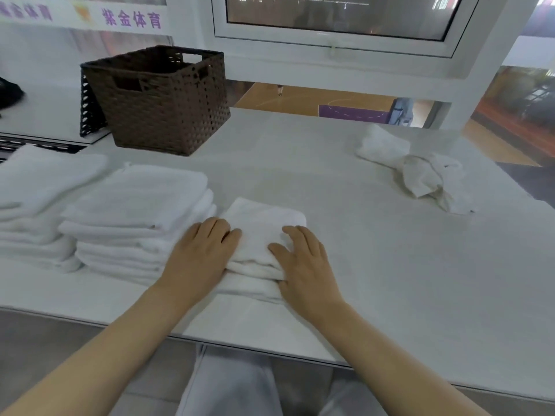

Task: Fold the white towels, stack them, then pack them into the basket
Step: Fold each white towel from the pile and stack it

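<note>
A folded white towel [260, 232] lies on the white table [390, 265] in front of me. My left hand [199, 256] lies flat on its left side, fingers straight. My right hand [303, 259] presses on its right side with spread fingers. Left of it stands a stack of folded white towels [138, 217], and a second stack [36, 205] is at the far left. Crumpled unfolded towels [420, 169] lie at the back right. A brown woven basket [159, 100] stands at the back left; nothing shows in the part of its inside that I can see.
A black perforated panel [90, 109] leans against the basket's left side. The table's front edge [240, 345] runs just above my legs. A white window frame [330, 43] rises behind the table, with a sports court visible beyond.
</note>
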`<state>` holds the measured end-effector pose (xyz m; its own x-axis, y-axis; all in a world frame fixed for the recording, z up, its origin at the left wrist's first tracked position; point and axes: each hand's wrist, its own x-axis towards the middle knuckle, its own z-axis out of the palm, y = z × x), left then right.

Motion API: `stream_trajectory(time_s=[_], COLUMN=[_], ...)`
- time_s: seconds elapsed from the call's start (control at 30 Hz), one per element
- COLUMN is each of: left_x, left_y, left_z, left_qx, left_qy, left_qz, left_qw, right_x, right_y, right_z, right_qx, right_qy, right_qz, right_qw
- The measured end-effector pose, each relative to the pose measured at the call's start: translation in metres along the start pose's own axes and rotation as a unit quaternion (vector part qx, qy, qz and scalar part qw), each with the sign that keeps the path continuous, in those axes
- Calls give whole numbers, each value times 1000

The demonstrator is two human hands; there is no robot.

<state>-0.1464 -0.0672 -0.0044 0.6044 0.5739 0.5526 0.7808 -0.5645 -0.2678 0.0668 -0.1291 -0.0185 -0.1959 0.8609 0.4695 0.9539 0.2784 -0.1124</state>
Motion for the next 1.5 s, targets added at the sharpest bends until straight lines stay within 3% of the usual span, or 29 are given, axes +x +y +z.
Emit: stream_trajectory(time_s=[0.1,0.23,0.37,0.57,0.73,0.9,1.03,1.13,1.2,1.27,1.37,1.5], left_x=[-3,-12,-20,-33,-38,-45,-37,-21,-4,18,45,40], left_y=[-1,2,10,14,17,20,17,11,10,13,16,16], left_z=[0,3,2,5,0,-9,-28,-39,-43,-41,-27,-5], left_qx=[-64,-119,-140,-123,-117,-150,-161,-203,-283,-316,-293,-222], left_qy=[-17,-67,-15,83,101,40,-84,-104,-86,-86,-181,-301], left_qz=[19,-29,-69,-80,-90,-101,-97,-128,-184,-202,-196,-180], left_qw=[998,990,988,986,984,983,979,965,937,923,918,910], right_x=[1,4,4,-9,-10,-16,-10,12,29,43,52,50], right_y=[-4,-12,-22,-21,-19,-13,-3,8,11,7,-2,-4], right_z=[-8,-18,-14,14,20,12,-8,-28,-32,-25,-7,2], right_qx=[64,119,142,77,89,140,179,309,287,250,176,143], right_qy=[-70,-129,-82,-11,12,-38,-116,-72,-55,-91,-165,-202], right_qz=[25,94,91,15,0,5,2,67,104,88,45,85], right_qw=[995,980,982,997,996,989,977,946,951,960,969,965])
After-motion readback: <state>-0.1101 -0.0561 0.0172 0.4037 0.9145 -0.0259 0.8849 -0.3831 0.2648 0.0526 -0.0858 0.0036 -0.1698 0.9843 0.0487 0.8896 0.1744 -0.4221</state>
